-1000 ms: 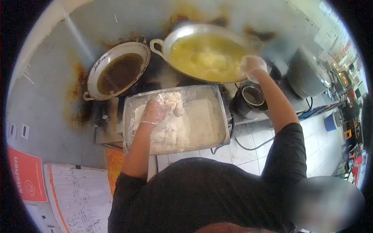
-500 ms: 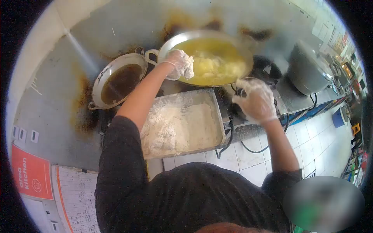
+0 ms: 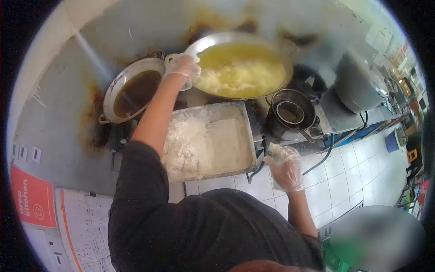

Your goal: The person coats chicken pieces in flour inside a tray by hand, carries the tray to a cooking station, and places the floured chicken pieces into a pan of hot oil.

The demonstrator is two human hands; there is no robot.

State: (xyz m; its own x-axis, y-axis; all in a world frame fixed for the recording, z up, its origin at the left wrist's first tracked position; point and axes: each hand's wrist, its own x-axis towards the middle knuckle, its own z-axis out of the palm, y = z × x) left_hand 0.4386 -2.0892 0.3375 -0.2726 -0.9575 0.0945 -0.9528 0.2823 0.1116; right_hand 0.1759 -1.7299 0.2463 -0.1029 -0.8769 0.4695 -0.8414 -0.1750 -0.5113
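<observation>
My left hand, in a clear plastic glove, is over the left rim of a wide pan of yellow oil. Its fingers are blurred, and whether they hold anything is unclear. Pale, foamy pieces fry in the oil. My right hand, gloved and dusted with flour, hovers right of the metal tray, its fingers loosely bent and apart with nothing seen between them. White flour and coated lumps lie in the tray.
A smaller pan of dark oil stands left of the big pan. On the right are a black pot with a strainer and a large grey pot. Hoses hang at the counter's edge. A blurred shape is at lower right.
My left hand has moved left to the pan's rim, and the floured lump it held is no longer distinct. My right hand has dropped toward my body, uncovering the black pot.
</observation>
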